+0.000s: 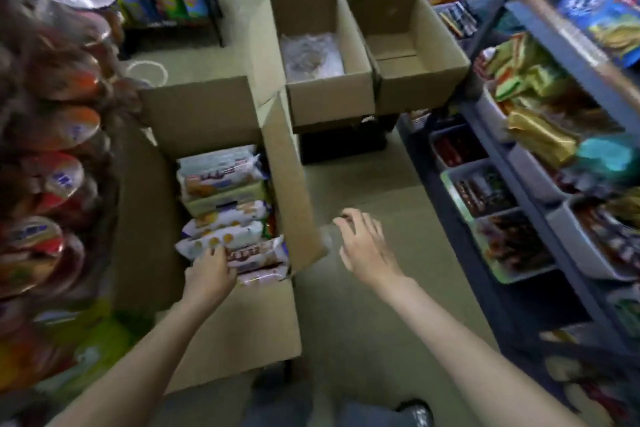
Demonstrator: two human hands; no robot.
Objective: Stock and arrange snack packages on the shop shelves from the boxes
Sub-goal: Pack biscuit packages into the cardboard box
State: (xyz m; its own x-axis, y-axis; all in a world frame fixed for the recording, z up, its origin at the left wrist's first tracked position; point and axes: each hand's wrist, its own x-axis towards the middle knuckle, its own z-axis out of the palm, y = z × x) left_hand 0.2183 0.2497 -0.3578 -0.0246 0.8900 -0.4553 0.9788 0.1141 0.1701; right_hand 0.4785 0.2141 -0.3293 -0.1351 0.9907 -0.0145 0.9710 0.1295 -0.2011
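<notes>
Both forearms reach forward from the bottom edge, over the green floor (363, 340) of a shop aisle. At the left, the left hand (211, 274) is inside the big cardboard box (221, 322), whose flaps stand open. Its fingers are curled over the left end of a brown-and-white snack package (258, 253) and hold it there; the thumb I cannot see. This package lies flat on top of the others, with its long axis going left to right across the box, and the right end points to the tall right flap (291, 191). More snack packages (221, 191) fill the box behind it in a row, all with the same left-to-right direction.

At the right, the right hand (363, 246) hangs above the floor beside that flap. Its fingers are loosely spread and a little bent, and it holds nothing.

Farther away two smaller boxes stand side by side on something dark: the left one (329, 100) contains crumpled clear plastic (311, 55), and the right one (415, 80) shows only its bare bottom. Along the right side runs a grey shelf (512, 163) with white trays (585, 253) full of snacks. Round lidded cups (59, 128) are stacked at the left edge, blurred.
</notes>
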